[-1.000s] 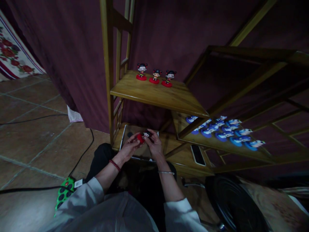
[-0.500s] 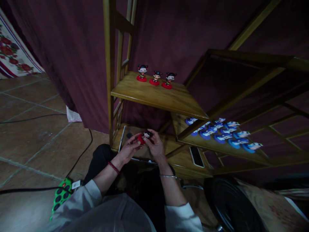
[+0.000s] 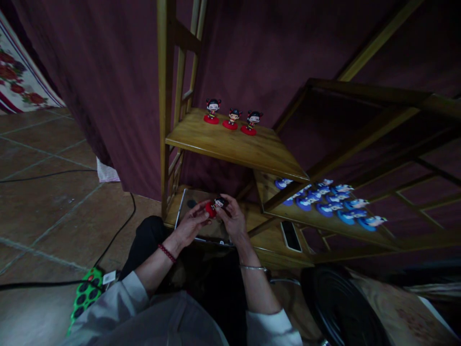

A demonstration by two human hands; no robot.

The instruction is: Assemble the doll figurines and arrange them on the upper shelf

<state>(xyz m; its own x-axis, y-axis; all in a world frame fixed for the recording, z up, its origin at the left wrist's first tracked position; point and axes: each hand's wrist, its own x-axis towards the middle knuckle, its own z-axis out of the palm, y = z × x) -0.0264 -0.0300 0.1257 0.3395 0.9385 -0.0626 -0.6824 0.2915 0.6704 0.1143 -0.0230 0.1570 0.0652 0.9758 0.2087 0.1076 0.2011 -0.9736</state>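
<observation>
Between my two hands is a small black-haired figurine (image 3: 218, 204) on a red round base, lying tilted on its side. My left hand (image 3: 192, 223) grips the red base, fingers and thumb closed on it. At the head end, my right hand (image 3: 234, 218) holds the figurine with thumb and fingers. Below my hands a flat, clear-looking tray or box (image 3: 183, 206) lies on the low shelf; my hands hide part of it. Three similar figurines on red bases (image 3: 230, 124) stand upright in a row on the wooden shelf (image 3: 230, 144) above.
Several blue-and-white figurines (image 3: 329, 206) fill a shelf to the right. A dark-screened phone (image 3: 291, 236) lies on the low shelf. A black round seat (image 3: 342, 307) is at lower right. A green power strip (image 3: 84, 295) and cables are on the tiled floor at left.
Both hands stay almost in place with the figurine held between them. The view has shifted slightly; the objects on the shelves have not moved.
</observation>
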